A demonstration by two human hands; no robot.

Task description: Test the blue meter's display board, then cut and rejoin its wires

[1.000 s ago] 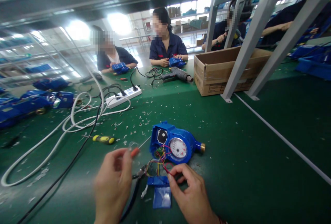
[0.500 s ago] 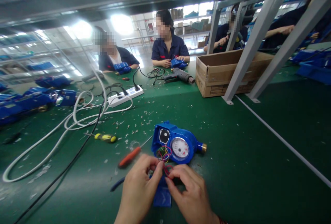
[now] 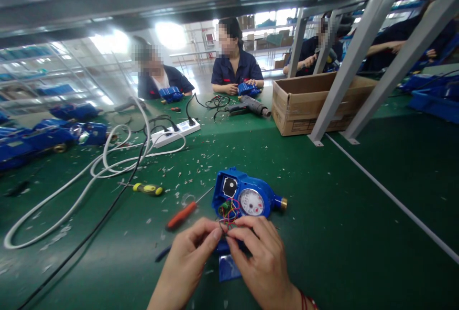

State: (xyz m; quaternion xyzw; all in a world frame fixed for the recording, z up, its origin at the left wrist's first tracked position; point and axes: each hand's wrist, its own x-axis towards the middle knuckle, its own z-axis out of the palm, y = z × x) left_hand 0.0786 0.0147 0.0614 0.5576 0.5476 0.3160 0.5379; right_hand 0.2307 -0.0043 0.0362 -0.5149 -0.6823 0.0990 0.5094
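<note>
Blue meter (image 3: pixel 245 188) on desk (image 3: pixel 344 214), just beyond fingers (image 3: pixel 214 235), long axis running rightward to brass end (image 3: pixel 284 203) — right hand (image 3: pixel 261 257) nearer than left hand (image 3: pixel 189 258). Both pinch thin wires (image 3: pixel 234 207), fingertips nearly together.

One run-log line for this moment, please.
left hand: pinching wires | right hand: pinching wires | meter: beyond hands | orange screwdriver: on table

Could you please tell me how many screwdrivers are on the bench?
2 clearly: the orange screwdriver left of the meter, and the yellow one farther left. The small tool beyond the power strip may be a third; others may be hidden.
</note>
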